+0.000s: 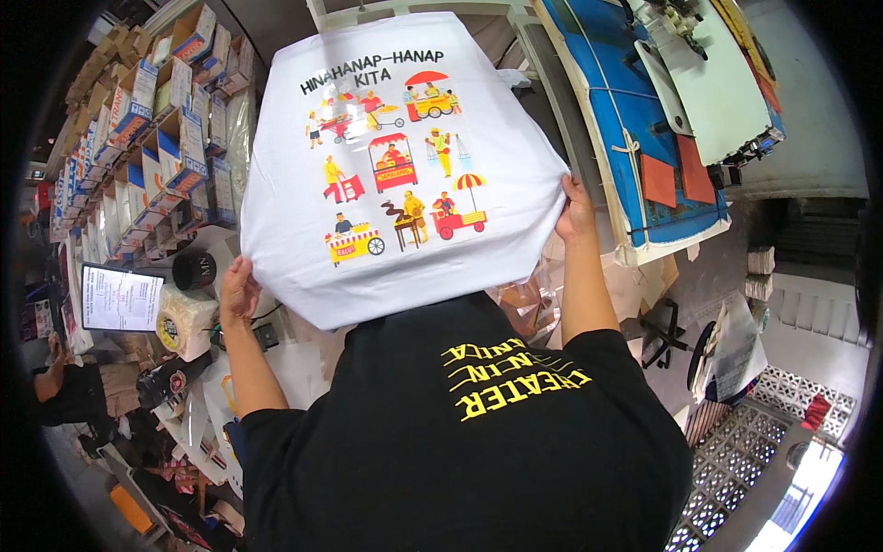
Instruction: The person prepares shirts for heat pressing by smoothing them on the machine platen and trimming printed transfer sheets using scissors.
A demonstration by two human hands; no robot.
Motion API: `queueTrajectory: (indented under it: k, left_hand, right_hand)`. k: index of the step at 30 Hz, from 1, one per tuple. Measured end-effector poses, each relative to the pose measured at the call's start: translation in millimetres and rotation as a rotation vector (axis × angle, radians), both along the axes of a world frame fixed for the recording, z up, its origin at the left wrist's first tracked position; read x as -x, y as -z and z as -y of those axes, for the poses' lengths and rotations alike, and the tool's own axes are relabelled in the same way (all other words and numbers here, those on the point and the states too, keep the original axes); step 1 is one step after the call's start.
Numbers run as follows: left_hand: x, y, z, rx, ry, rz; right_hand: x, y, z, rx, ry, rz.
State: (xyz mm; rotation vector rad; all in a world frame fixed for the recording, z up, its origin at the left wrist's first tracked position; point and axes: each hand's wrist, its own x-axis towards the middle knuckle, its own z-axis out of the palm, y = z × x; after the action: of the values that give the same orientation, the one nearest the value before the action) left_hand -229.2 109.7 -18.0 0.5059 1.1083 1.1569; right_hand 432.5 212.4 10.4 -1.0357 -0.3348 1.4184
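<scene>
A white T-shirt (294, 221) spreads out in front of me, its far end narrower in the view. Colourful pictures of street vendors with carts and dark lettering are printed across it. At its near left corner, my left hand (241, 293) is closed on the cloth edge, fingers bent. My right hand (577, 212) pinches the right edge, a little farther from me. Between the two hands the near hem sags in soft folds. What lies beneath the cloth is hidden.
Cardboard boxes (179, 152) stand in rows at the left. Nearer are a clipboard with paper (121, 299), a black cup (195, 270) and a tape roll (168, 331). A blue padded board (612, 115) with orange-red pads (659, 178) lies right. Another person (69, 391) is at far left.
</scene>
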Motion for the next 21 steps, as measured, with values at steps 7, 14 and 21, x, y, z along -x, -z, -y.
queueTrajectory:
  k: [7,14,21]
  left_hand:
    - [-2.7,-35.5,8.1,-0.009,0.087,-0.128]
    - [-13.9,-39.8,16.5,0.010,0.026,-0.012]
    - [-24.7,13.3,-17.7,0.342,0.256,-0.084]
  right_hand:
    - [-1.2,9.6,-0.2,-0.001,-0.009,0.141]
    - [1.9,19.9,7.0,0.079,0.164,0.524]
    - [10.0,29.4,-24.0,0.515,-0.677,0.985]
